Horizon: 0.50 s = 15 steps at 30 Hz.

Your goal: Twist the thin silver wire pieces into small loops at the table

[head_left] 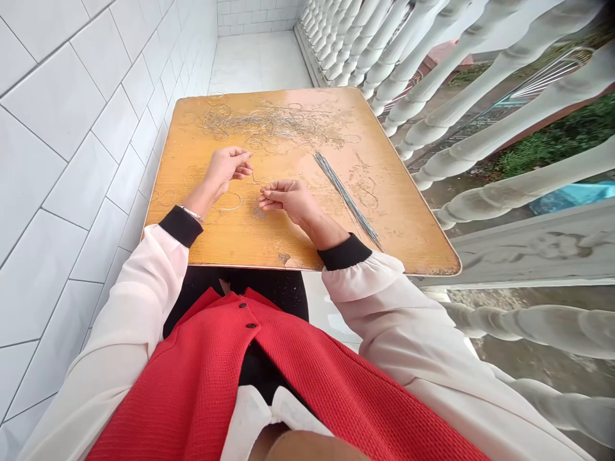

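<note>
Over the middle of the wooden table (pixel 307 250), my left hand (pixel 229 168) and my right hand (pixel 288 200) face each other a short way apart. A thin bent wire (pixel 254 178) runs down from my left fingertips toward those of my right hand. Both hands are closed in a pinch. The wire's ends are hidden by the fingers. Below my left hand, a loop of thin wire (pixel 239 202) curves over the tabletop. To the right of my right hand lies a bundle of straight grey wires (pixel 343 192), slanting toward the near edge.
A tangled heap of curled wires (pixel 269 121) spreads along the table's far side. More loose wire (pixel 369 192) lies right of the bundle. A white tiled wall (pixel 86 153) runs along the left, and a white balustrade (pixel 461 121) along the right.
</note>
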Available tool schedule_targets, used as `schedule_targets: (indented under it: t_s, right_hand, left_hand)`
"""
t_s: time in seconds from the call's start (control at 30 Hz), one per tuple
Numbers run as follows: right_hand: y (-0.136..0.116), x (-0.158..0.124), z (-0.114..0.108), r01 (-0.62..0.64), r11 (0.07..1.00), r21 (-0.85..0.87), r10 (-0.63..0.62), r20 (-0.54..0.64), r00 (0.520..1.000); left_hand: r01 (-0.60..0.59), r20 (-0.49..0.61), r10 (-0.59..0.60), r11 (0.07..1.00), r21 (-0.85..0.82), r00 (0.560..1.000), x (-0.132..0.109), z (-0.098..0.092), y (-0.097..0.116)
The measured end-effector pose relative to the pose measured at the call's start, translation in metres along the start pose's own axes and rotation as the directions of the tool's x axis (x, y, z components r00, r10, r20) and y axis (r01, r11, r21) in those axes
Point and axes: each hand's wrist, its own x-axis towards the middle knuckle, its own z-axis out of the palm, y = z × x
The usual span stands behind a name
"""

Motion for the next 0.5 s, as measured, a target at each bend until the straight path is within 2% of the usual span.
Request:
schedule_targets:
  t_s: [0.33, 0.5]
  right_hand:
    - [-0.012, -0.002, -0.009, -0.042, 0.996, -0.085, 0.037, -0.059, 0.998]
    - [-0.010, 0.002, -0.011, -0.061, 0.996, -0.064, 0.060, -0.022, 0.998]
  left_hand:
    - [-0.029, 0.015, 0.028, 0.998, 0.064, 0.999, 0.013, 0.008, 0.013]
    - [-0.061, 0.030, 0.059, 0.996, 0.067, 0.998, 0.017, 0.013, 0.019]
